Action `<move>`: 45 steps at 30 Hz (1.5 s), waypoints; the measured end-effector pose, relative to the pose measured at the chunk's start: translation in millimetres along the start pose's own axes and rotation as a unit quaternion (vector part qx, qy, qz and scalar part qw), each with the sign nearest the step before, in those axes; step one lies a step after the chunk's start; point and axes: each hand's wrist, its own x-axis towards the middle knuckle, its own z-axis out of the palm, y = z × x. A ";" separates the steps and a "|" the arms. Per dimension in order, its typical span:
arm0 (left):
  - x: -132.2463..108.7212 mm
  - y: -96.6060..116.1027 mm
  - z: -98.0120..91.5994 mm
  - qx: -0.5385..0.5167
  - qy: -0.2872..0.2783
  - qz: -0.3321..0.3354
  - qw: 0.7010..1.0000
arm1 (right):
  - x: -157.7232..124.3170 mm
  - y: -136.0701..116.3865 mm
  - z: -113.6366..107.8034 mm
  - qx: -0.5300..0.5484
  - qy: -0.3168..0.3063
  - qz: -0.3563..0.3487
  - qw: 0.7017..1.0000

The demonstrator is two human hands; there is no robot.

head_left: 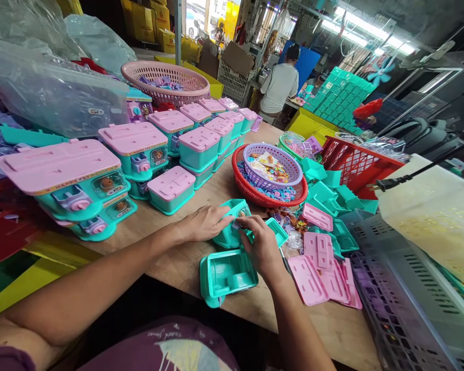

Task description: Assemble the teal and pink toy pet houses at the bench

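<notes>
A teal plastic box (229,236) stands tilted on the wooden table between my hands. My left hand (205,222) rests against its left side, fingers stretched toward its front. My right hand (260,242) is at its right side, thumb and fingers pinched around a small lilac part (235,224) at the box's front. Nearer to me sits an open teal box (232,273) with nothing in it. Another teal tray (276,233) lies just behind my right hand. Pink lids (308,280) lie in a loose pile to the right.
Stacked pink-lidded teal boxes (67,170) line the left side. A red basket (239,180) of blue pieces holds a lilac basket (272,180). Teal trays (322,198) and a grey crate (402,288) stand right. A person (279,85) is in the background.
</notes>
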 end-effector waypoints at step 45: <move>-0.2 13.5 29.6 0.160 0.062 0.025 0.985 | -2.0 -43.3 13.6 -0.295 -0.095 0.087 0.947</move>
